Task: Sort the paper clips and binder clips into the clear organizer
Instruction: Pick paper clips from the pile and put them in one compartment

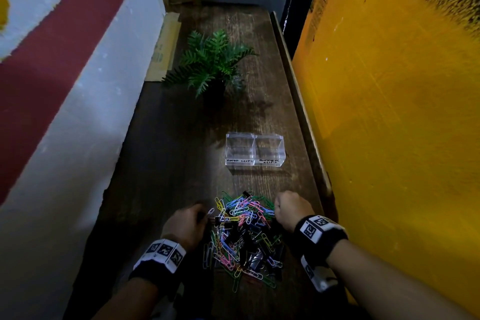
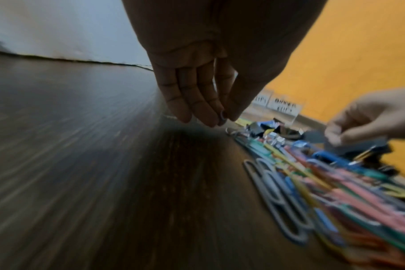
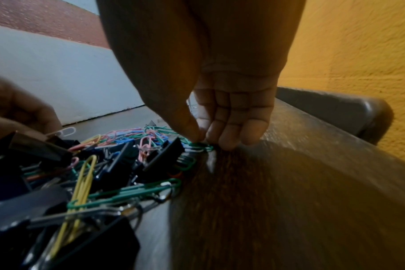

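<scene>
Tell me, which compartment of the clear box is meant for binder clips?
The right compartment of the organizer: its label reads binder clips; the left one's reads paper clips.

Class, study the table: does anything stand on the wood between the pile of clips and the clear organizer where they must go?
Nothing visible does. Bare wooden table lies between the pile of clips and the clear organizer. The fern stands beyond the organizer, out of the path.
</scene>
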